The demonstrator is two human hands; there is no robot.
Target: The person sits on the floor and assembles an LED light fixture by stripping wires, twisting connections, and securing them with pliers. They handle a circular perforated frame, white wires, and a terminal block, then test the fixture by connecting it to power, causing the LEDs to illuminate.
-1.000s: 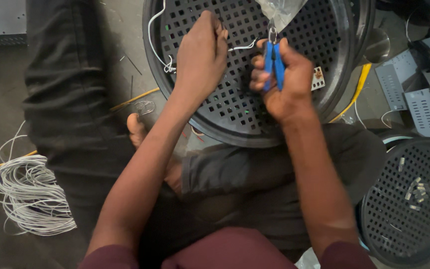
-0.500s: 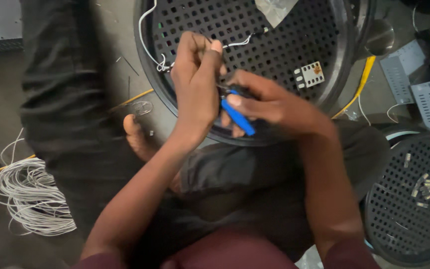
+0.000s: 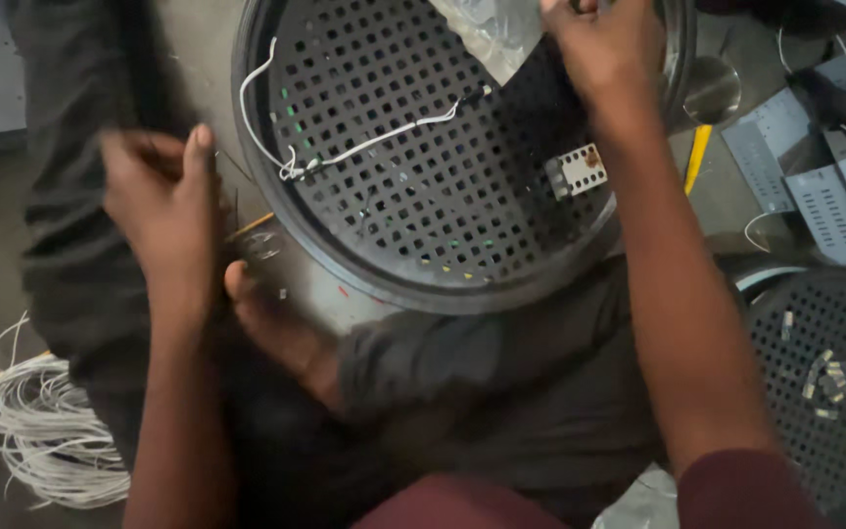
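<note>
— So, where are the two hands?

— Well apart. The left hand hangs over the dark trouser leg, just left of the round perforated metal pan. Its fingers are loosely curled with the thumb raised, and I see nothing in it, though it is blurred, so perhaps something small escapes me.

— And the other?

— The right hand is up at the far rim of that pan, partly cut off by the top edge of the view. The fingers look bunched, but I cannot tell whether they grip anything. Just left of it lies a crumpled clear plastic bag on the perforated floor.

— What is inside the pan?

— Below the right wrist sits a small white terminal block, close beside the forearm. To the left of it a white wire runs across the holes and loops up toward the rim nearest the left hand; neither hand touches it.

— Anything else around?

— A bare foot lies just below and right of the left hand, near the pan's lower edge. Farther down, left of the left forearm, a coil of white wire rests on the floor. Right of the right forearm stands a second perforated pan with small pale bits in it, and above that some grey metal brackets.
</note>
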